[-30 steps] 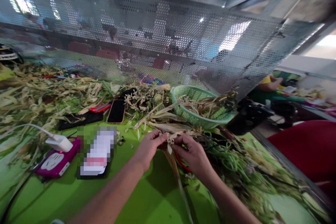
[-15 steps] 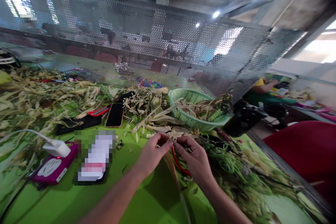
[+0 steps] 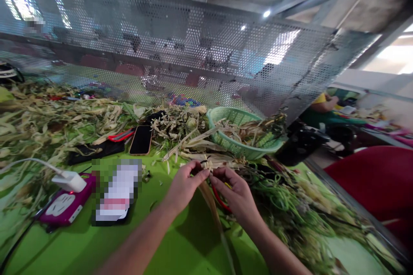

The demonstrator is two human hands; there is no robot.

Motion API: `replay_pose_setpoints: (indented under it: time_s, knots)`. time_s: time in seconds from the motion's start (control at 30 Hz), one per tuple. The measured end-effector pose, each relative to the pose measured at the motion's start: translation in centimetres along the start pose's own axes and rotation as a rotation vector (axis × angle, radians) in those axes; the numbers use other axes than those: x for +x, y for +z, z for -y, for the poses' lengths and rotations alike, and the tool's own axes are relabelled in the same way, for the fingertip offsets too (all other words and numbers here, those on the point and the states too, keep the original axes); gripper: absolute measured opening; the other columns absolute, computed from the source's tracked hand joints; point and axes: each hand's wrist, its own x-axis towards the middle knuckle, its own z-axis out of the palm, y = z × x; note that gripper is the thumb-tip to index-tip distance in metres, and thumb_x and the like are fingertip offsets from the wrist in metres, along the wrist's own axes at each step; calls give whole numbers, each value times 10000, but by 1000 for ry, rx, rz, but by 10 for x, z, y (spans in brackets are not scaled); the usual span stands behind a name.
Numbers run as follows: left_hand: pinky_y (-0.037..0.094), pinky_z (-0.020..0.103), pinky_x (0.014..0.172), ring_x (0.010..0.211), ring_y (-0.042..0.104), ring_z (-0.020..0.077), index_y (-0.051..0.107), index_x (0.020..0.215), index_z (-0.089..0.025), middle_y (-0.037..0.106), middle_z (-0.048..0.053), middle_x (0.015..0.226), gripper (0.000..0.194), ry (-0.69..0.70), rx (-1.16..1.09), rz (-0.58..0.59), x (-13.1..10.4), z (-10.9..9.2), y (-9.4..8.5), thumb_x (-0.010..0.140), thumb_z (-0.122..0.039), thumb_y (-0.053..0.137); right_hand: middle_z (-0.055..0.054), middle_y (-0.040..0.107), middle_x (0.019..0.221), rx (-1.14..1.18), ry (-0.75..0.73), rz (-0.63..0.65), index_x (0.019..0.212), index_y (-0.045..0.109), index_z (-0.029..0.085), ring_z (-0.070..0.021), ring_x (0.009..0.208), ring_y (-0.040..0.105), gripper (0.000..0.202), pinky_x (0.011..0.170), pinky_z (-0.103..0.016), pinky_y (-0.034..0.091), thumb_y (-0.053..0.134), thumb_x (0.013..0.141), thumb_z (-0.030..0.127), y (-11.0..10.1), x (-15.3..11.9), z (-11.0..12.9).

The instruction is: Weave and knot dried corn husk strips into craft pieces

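Above the green table (image 3: 155, 249), my left hand (image 3: 187, 182) pinches a small pale knotted bit of dried corn husk (image 3: 208, 164) between thumb and fingers. My right hand (image 3: 235, 187) meets it there, thumb and forefinger closed on the same bit. A long flat husk strip (image 3: 213, 206) hangs from between the hands towards me. Under the right hand shows part of a red curved handle (image 3: 220, 200) with a touch of yellow; the rest of that tool is hidden. Fingertips cover much of the knot.
Behind the hands stands a green plastic basket (image 3: 245, 151) with husks inside. Dried husks (image 3: 80, 114) heap at the left, green fibres (image 3: 280, 197) at the right. Two phones, a dark one (image 3: 141, 139), and a purple power strip (image 3: 69, 210) lie left. A perforated metal screen (image 3: 180, 47) borders the table.
Both hands have shifted slightly left with the husk. The right fingers have moved a little down from the knot, and a bit of yellow now shows by the red handle.
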Motion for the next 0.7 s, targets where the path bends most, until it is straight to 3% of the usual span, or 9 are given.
replay_pose_setpoints:
  time_s: [0.17,0.37,0.7]
  knots:
    - [428,299,771,848,571,201,633,880,-166,652,49,869,277,-8,43,64,2,-2,-1,813,-433,604,-56,663,943,-44,-44,-87,997,652,230,-209,853,588,258,726,-296,465,626,829,424,-7,1,1]
    - [400,276,722,780,531,171,622,842,-161,619,24,815,232,13,109,142,0,-6,-1,819,-391,604,-45,658,855,-80,-74,-94,871,677,212,-212,839,580,177,755,-318,444,668,794,371,-9,4,-5]
    - [436,291,793,836,548,163,610,921,-154,617,32,896,279,-59,-176,147,3,5,2,801,-404,635,-55,661,881,17,-25,-80,936,660,191,-184,781,572,243,706,-296,446,681,785,380,-9,5,-5]
